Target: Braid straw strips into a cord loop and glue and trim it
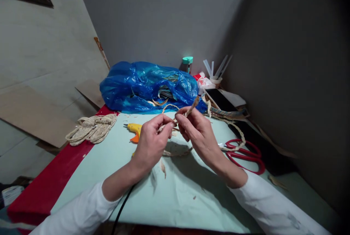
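one view only, from a camera on the person's head, looking forward and down over the desk. it sits close above the hands, which fill the middle of the frame. the near desk edge runs along the bottom; the far wall closes the top, and a dark wall the right.

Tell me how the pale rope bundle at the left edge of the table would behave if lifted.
The rope bundle would probably sag and droop, since its loops lie slack and flat. It looks light for its size, being thin dry fibre. It seems unlikely to roll or slip: its twisted surface looks rough.
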A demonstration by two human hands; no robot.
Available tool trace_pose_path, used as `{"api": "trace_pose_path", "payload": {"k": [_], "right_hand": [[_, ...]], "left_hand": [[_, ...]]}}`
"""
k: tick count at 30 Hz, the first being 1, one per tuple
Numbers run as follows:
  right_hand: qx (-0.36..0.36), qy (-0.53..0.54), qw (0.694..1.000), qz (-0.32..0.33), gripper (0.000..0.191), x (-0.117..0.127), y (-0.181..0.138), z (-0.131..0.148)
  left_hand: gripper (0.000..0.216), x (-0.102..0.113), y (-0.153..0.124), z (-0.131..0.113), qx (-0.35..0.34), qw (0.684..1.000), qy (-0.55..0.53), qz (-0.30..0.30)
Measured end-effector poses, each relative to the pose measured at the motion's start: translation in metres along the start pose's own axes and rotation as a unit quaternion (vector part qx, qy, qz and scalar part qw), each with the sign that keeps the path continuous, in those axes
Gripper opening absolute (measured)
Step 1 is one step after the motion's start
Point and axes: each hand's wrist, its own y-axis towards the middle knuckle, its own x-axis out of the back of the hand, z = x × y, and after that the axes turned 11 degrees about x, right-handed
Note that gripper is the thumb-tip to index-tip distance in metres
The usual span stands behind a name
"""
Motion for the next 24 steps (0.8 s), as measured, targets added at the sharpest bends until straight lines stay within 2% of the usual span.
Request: {"api": "trace_pose_path", "payload": {"k": [3,8,13,16,21,24], "right_hand": [[-0.038,0.106,0.994,-0.007,0.032,0.004,0.005,-0.007],[-0.089,0.159,0.983,-0.01,0.034,0.009,0.011,-0.017],[-0.117,0.183,0.975,-0.036,0.034,0.013,0.015,-0.019],[-0.128,0.206,0.969,-0.042,0.035,0.013,0.015,-0.016],[-0.145,0.248,0.956,-0.061,0.036,0.015,0.02,-0.013],[-0.148,0.252,0.952,-0.09,0.035,0.02,0.022,-0.017]], "left_hand": [[0.021,-0.004,-0.003,0.002,-0.01,0.998,0.061,0.033],[0.029,-0.003,-0.001,0.003,0.005,0.987,0.122,0.106],[0.027,0.002,0.007,-0.001,0.06,0.98,0.089,0.165],[0.029,0.004,0.013,-0.009,0.077,0.977,0.073,0.182],[0.03,0.011,0.026,-0.022,0.026,0.974,0.156,0.162],[0.03,0.017,0.038,-0.019,0.043,0.967,0.162,0.193]]}}
